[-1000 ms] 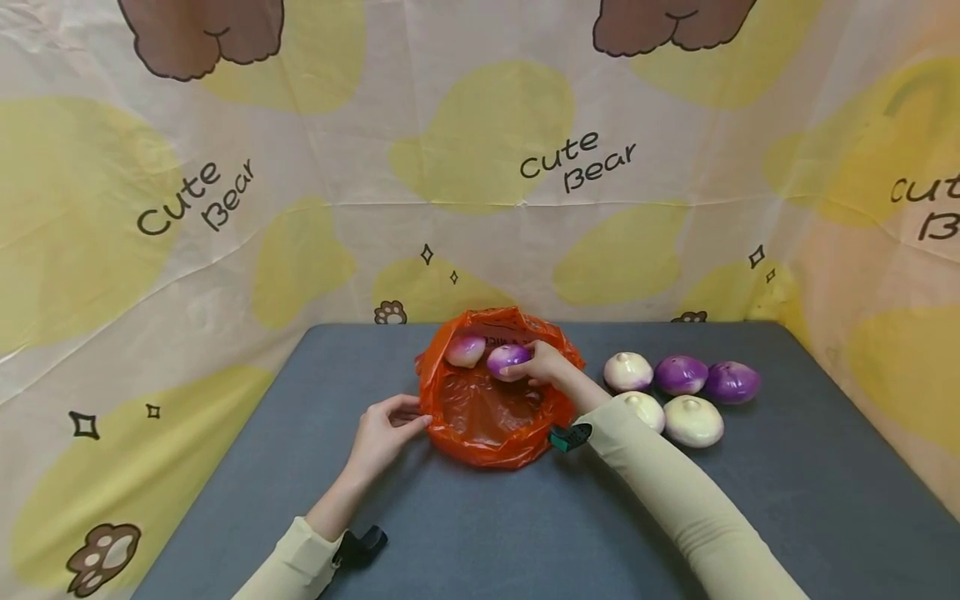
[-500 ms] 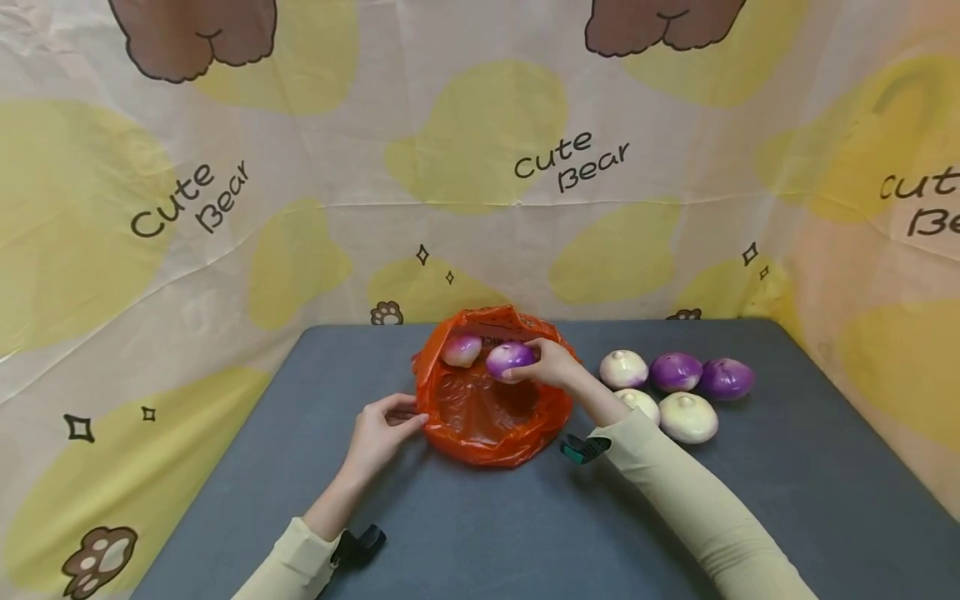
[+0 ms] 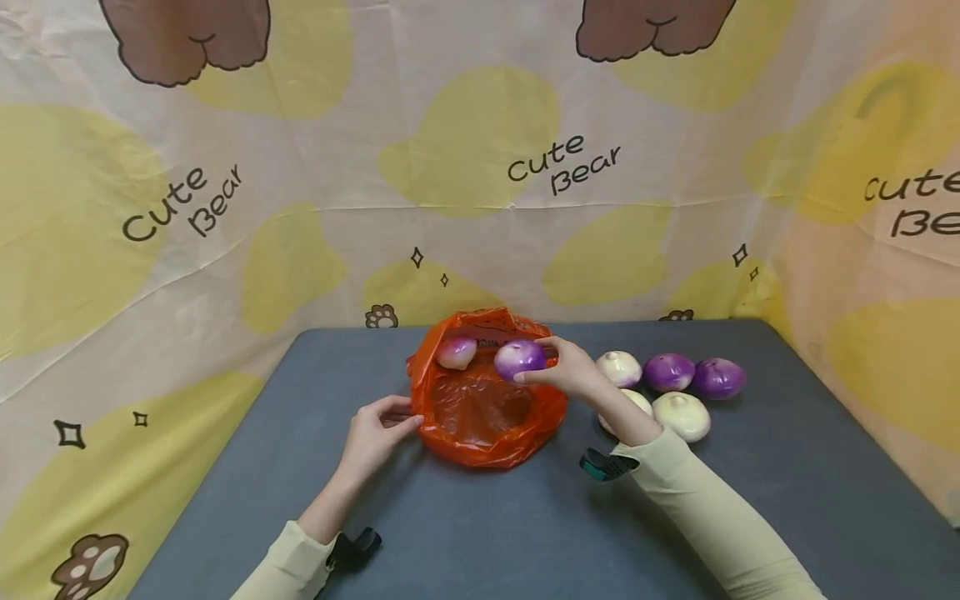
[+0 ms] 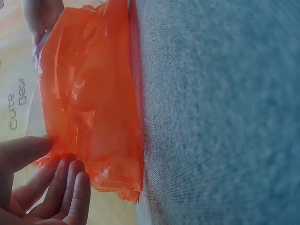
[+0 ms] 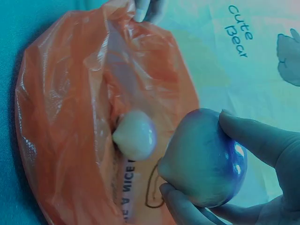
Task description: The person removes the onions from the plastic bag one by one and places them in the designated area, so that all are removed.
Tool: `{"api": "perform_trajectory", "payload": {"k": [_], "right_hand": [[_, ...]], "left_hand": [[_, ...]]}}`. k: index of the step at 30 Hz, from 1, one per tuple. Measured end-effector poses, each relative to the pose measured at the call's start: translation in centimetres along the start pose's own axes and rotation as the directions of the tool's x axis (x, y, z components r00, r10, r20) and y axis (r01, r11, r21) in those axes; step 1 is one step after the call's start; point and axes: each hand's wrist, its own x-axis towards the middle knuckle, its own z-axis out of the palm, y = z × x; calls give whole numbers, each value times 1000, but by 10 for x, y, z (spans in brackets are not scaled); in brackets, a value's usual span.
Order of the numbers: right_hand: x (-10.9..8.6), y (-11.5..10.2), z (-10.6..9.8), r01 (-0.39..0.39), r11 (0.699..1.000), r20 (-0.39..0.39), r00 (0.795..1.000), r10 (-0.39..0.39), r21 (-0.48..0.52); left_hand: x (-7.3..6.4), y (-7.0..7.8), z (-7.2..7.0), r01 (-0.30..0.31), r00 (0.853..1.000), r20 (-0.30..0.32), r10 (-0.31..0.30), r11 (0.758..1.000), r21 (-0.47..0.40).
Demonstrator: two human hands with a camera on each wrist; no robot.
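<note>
An orange plastic bag (image 3: 480, 446) stands with its mouth spread wide on the dark table. My left hand (image 3: 375, 437) is at its left side, the rim pinched between thumb and fingertips. My right hand (image 3: 573, 367) grips a purple-and-white onion (image 3: 520, 360) over the right part of the bag's mouth; the right wrist view shows this onion (image 5: 204, 159) between thumb and fingers, above the bag. Another onion (image 3: 457, 352), pale with a purple side, sits inside the bag toward the back left.
To the right of the bag lies a group of several onions, with purple ones (image 3: 669, 372) at the back and white ones (image 3: 681, 417) nearer. My right forearm partly covers one white onion. A printed cloth (image 3: 480, 167) hangs behind the table (image 3: 480, 533).
My right hand has moved up and to the right with the onion, from deeper in the bag toward its right rim. The left hand keeps its place at the bag's rim.
</note>
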Motion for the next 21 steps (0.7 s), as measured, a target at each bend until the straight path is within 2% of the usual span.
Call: {"api": "perform_trajectory", "payload": {"k": [7,13,21], "right_hand": [[-19,5,-14,-1,993,23,1000,-2,116],[-32,14,-27,-3,989,14,1000,1,148],[-47,26,-47,-7,981,16,1000,4,194]], "left_hand": [[2,0,1,2,1000,-1,-2,1000,2],[3,2,2,21,1000,2,-21,1000,17],[-11,38,-3,15,1000,26,-15,999,28]]}}
